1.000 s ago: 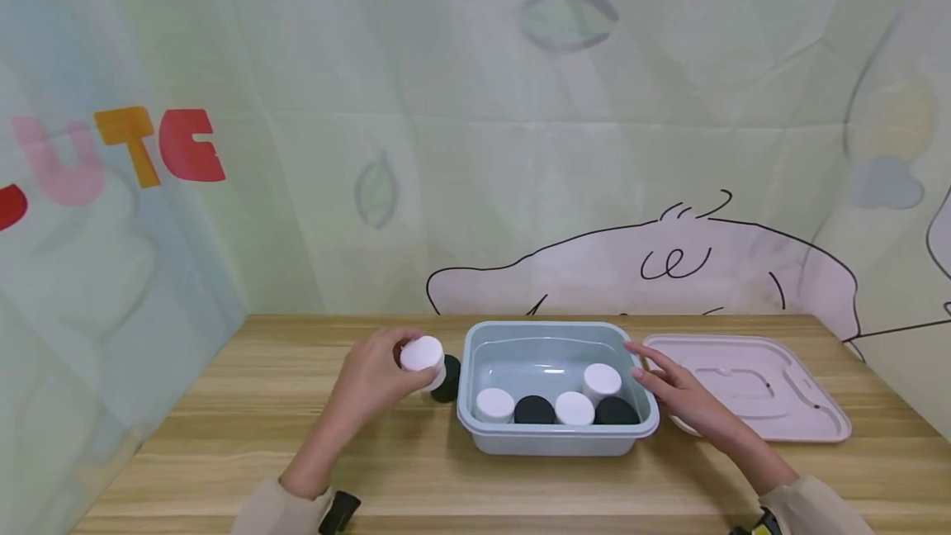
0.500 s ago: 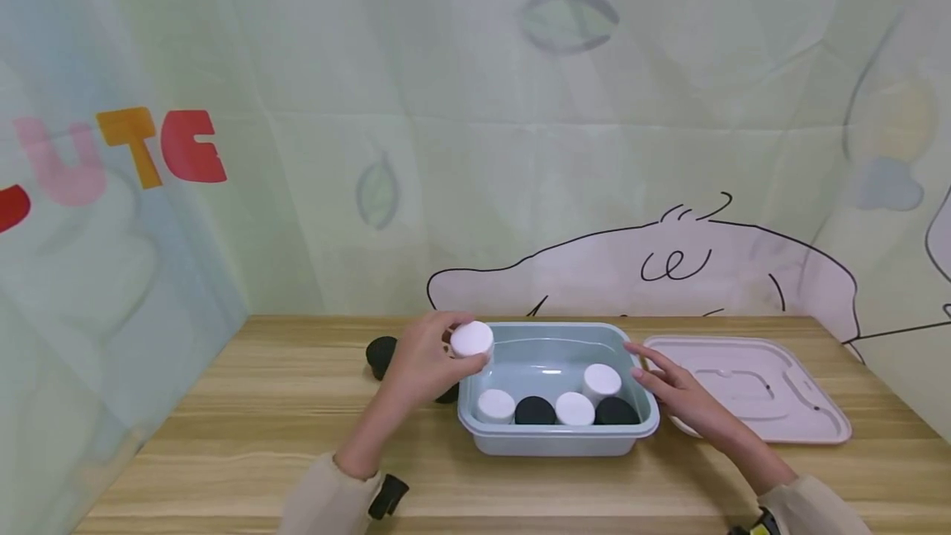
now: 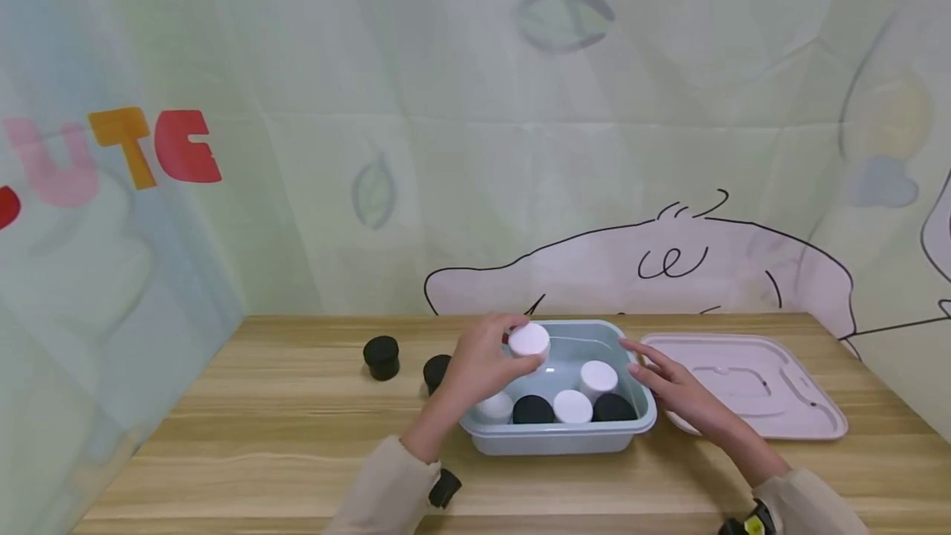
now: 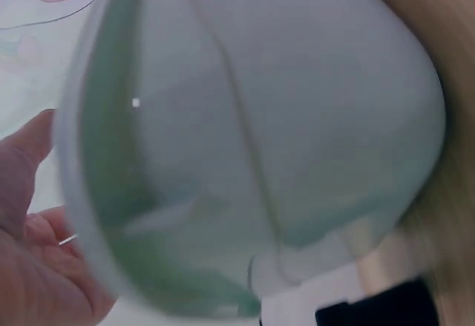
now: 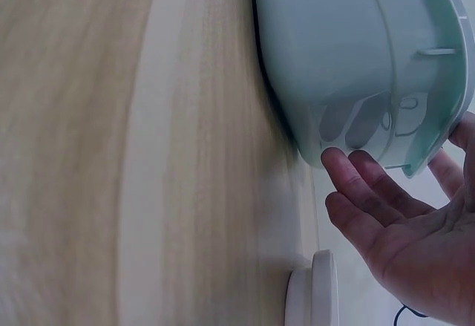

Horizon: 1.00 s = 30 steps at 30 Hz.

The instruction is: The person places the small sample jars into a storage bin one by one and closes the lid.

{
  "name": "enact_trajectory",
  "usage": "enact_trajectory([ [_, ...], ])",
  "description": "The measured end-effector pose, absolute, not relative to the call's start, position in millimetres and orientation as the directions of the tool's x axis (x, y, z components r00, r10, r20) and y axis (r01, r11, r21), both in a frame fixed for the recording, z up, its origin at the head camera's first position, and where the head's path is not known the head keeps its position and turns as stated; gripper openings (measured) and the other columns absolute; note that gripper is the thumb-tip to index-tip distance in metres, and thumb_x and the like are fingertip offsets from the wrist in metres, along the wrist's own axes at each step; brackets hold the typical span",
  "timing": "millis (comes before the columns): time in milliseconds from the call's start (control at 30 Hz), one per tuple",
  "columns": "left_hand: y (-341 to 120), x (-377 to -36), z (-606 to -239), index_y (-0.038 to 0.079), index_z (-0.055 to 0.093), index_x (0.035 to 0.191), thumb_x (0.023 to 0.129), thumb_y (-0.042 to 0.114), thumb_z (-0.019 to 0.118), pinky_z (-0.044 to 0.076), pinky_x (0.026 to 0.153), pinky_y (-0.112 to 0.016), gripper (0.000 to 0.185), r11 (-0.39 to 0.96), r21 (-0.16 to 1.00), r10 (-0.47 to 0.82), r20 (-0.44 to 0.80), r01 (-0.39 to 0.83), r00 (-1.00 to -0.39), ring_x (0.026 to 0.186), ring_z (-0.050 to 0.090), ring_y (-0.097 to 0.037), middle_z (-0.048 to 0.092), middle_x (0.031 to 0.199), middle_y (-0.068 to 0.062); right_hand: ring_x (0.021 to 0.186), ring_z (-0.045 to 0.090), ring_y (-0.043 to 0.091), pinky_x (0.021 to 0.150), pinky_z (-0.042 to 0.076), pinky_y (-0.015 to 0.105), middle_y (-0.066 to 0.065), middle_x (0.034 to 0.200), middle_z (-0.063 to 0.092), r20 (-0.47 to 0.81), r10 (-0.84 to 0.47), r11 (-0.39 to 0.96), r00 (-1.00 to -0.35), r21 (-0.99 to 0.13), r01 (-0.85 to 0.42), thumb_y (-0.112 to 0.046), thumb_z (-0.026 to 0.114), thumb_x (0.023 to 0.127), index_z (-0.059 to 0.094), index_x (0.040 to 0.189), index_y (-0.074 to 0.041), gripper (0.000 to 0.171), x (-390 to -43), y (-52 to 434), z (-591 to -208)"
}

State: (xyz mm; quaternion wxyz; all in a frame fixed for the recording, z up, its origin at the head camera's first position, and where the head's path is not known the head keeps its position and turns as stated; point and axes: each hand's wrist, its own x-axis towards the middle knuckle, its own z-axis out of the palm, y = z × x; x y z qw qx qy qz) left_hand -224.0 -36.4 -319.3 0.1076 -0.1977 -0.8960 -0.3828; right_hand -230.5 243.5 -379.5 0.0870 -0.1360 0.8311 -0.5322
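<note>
**A:** What have you got on the feed right now?

**B:** My left hand (image 3: pixel 479 362) is pinching a white jar (image 3: pixel 529 340) by its sides, fingers curled round it, and it's up in the air over the back left part of the blue tub (image 3: pixel 553 437). The jar isn't touching anything in the tub as far as I can see.

**A:** And the other hand?

**B:** My right hand (image 3: pixel 669 386) is flat against the tub's right wall, fingers straight and loose, gripping nothing. The right wrist view shows the fingertips (image 5: pixel 356 185) right at the rim.

**A:** What's in the tub?

**B:** A row along the near wall: white jar, black jar (image 3: pixel 532 409), white, black, plus one more white jar (image 3: pixel 598 376) just behind them on the right.

**A:** Anything outside?

**B:** Two black jars on the wooden table (image 3: pixel 260 436) left of the tub, one (image 3: pixel 381 356) well apart, the other (image 3: pixel 436 370) partly hidden behind my left arm. The pink lid (image 3: pixel 750 386) lies flat just right of the tub. The left wrist view is a blurry close-up of the tub wall.
</note>
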Motion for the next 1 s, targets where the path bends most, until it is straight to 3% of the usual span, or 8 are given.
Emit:
enact_trajectory([
  [400, -1.2, -234.8, -336.7, 0.004, 0.061, 0.114, 0.075, 0.023, 0.074, 0.046, 0.081, -0.034, 0.046, 0.695, 0.571, 0.343, 0.271, 0.437, -0.900, 0.099, 0.057, -0.022, 0.062, 0.111, -0.009, 0.122, 0.036, 0.045, 0.088, 0.044, 0.048, 0.033, 0.140, 0.027, -0.003, -0.326, 0.379, -0.945, -0.917, -0.128, -0.029, 0.042, 0.097, 0.026, 0.143, -0.009, 0.053, -232.1, 242.4, -380.8],
  [567, 10.3, -238.8, -342.1, 0.003, 0.062, 0.112, 0.074, 0.022, 0.074, 0.045, 0.081, -0.033, 0.044, 0.747, 0.489, 0.361, 0.269, 0.449, -0.893, 0.097, 0.057, -0.022, 0.064, 0.106, -0.009, 0.122, 0.037, 0.044, 0.088, 0.044, 0.048, 0.031, 0.141, 0.026, -0.009, -0.317, 0.382, -0.948, -0.916, -0.119, -0.029, 0.043, 0.097, 0.026, 0.143, -0.011, 0.053, -231.6, 242.9, -380.7],
  [667, 15.2, -238.5, -343.3, 0.002, 0.064, 0.107, 0.073, 0.021, 0.074, 0.046, 0.077, -0.030, 0.041, 0.787, 0.436, 0.358, 0.254, 0.437, -0.899, 0.090, 0.058, -0.021, 0.065, 0.099, -0.008, 0.123, 0.036, 0.044, 0.088, 0.044, 0.049, 0.030, 0.142, 0.025, -0.009, -0.317, 0.382, -0.948, -0.916, -0.120, -0.029, 0.043, 0.097, 0.026, 0.143, -0.012, 0.053, -231.3, 242.7, -381.1],
  [867, 18.2, -237.5, -347.3, 0.006, 0.060, 0.075, 0.070, 0.020, 0.073, 0.038, 0.053, -0.026, 0.019, 0.822, 0.396, 0.353, 0.209, 0.409, -0.912, 0.063, 0.048, -0.016, 0.055, 0.068, -0.001, 0.125, 0.031, 0.047, 0.090, 0.042, 0.051, 0.028, 0.145, 0.019, -0.005, -0.317, 0.384, -0.948, -0.915, -0.123, -0.030, 0.042, 0.097, 0.025, 0.144, -0.011, 0.054, -230.1, 241.7, -380.7],
  [1000, 16.2, -239.0, -350.0, 0.007, 0.057, 0.069, 0.070, 0.019, 0.072, 0.037, 0.051, -0.026, 0.019, 0.809, 0.431, 0.351, 0.193, 0.400, -0.916, 0.059, 0.045, -0.015, 0.050, 0.063, 0.000, 0.126, 0.030, 0.047, 0.092, 0.040, 0.053, 0.027, 0.145, 0.018, -0.009, -0.311, 0.392, -0.950, -0.912, -0.120, -0.030, 0.042, 0.097, 0.025, 0.144, -0.012, 0.054, -229.6, 240.8, -380.3],
])
